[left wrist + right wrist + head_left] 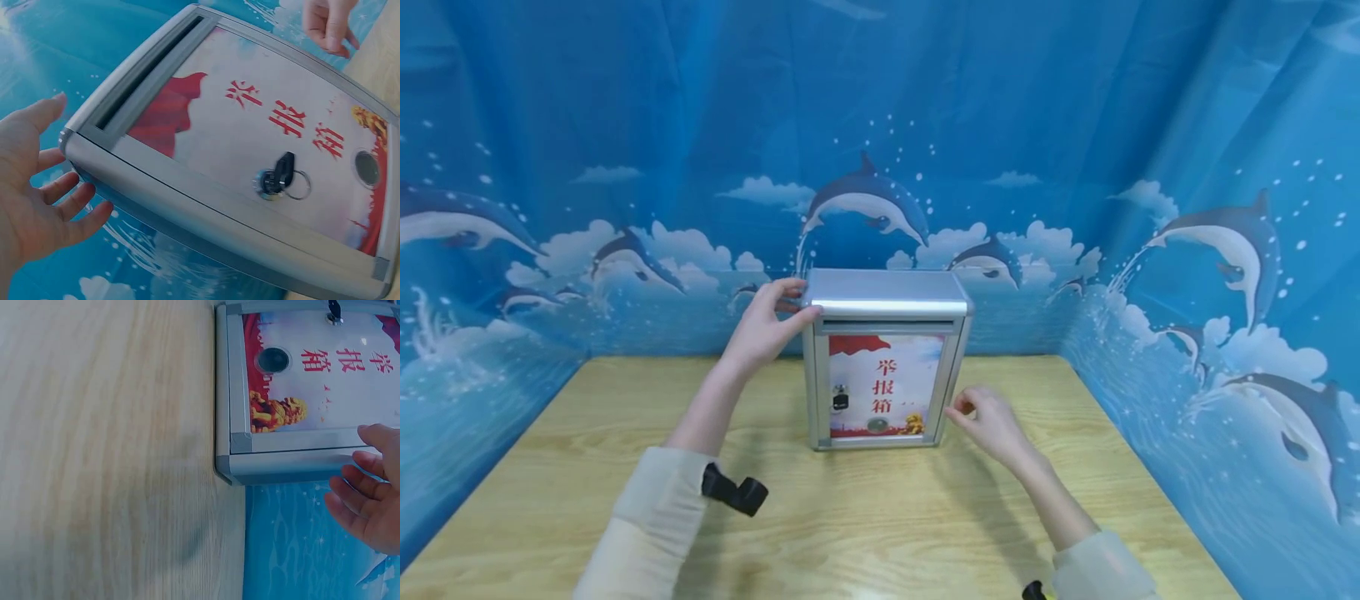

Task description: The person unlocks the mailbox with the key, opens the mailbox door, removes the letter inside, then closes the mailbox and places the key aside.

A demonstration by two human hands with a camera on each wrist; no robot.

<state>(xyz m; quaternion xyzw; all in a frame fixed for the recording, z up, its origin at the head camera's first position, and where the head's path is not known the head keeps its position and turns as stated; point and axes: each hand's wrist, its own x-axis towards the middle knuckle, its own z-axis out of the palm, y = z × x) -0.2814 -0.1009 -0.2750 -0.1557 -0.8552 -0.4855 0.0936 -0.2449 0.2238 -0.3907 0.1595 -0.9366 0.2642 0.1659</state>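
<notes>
A silver metal report box point(887, 292) stands upright on the table, its front panel showing red characters and a slot near the top. A key with a ring point(285, 172) sits in the lock on that panel. By the box's upper left corner is my left hand point(766, 329), its fingers spread; whether they touch the metal I cannot tell. My right hand point(992, 423) is beside the lower right edge, fingers loosely bent and nothing held. In the right wrist view its thumb point(375, 434) lies close to the side frame.
The light wood-grain table point(865, 517) carries the box towards its back edge. Behind and to both sides hangs a blue curtain point(737, 100) printed with dolphins. Black straps with small camera mounts point(737, 492) are on the wrists.
</notes>
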